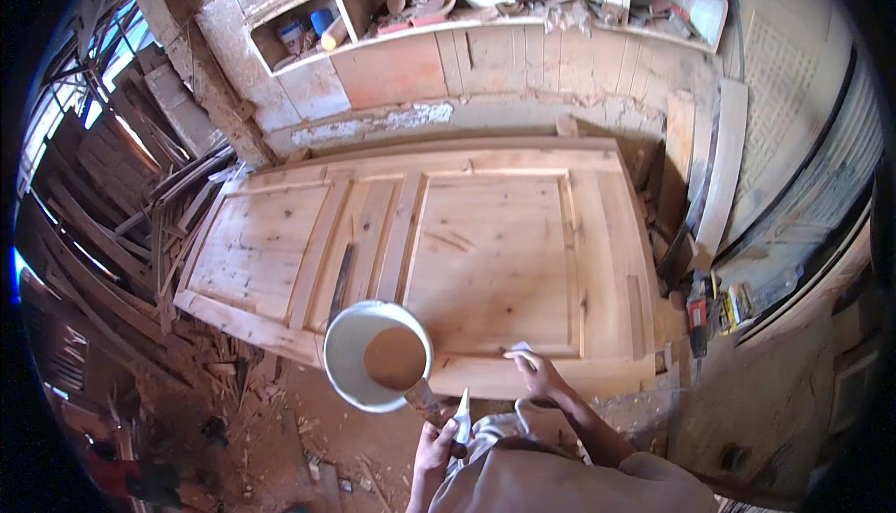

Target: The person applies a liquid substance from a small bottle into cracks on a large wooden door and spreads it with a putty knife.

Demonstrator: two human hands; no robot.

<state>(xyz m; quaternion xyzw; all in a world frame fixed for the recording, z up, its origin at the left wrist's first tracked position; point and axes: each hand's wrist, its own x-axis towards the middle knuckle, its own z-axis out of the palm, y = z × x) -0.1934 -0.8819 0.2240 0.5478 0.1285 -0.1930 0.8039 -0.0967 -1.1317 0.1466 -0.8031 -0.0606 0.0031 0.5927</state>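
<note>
1. Holding the white bowl [376, 354] of brown filler over the door's near edge, the left hand [435, 446] is closed on its handle.
2. Right hand [537, 375] presses a pale scraper [519, 351], fingers closed, onto the wooden door [485, 252]; filling appears underway, and reloading likely needs the bowl brought close.

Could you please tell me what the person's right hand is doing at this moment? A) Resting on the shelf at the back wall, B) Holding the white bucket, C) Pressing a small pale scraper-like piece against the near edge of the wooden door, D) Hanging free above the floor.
C: the right hand holds a small pale piece against the near rail of the wooden door, while the left hand carries the white bucket.
</note>
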